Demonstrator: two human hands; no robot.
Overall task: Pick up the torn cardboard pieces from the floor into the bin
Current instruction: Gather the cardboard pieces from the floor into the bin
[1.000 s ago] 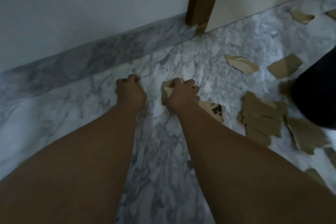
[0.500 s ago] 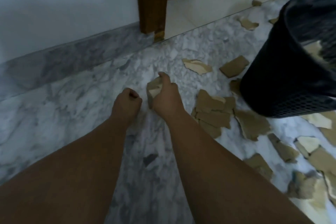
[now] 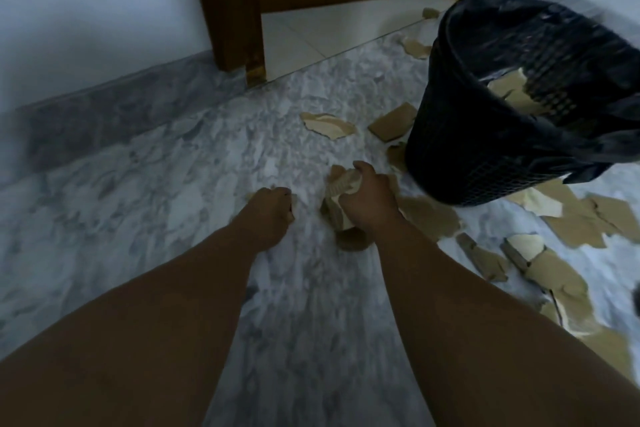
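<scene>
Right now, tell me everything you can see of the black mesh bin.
The black round mesh bin stands on the grey marble floor at the upper right of the view. It tapers toward its base and looks like perforated plastic or metal. A dark liner seems to drape over its rim. Pale brown torn cardboard pieces lie inside; more lie on the floor around its base.

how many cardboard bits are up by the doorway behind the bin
2: a small piece at the edge of the white tile, and a bigger torn piece just nearer, on the marble left of the bin. The bin may hide more.
</scene>
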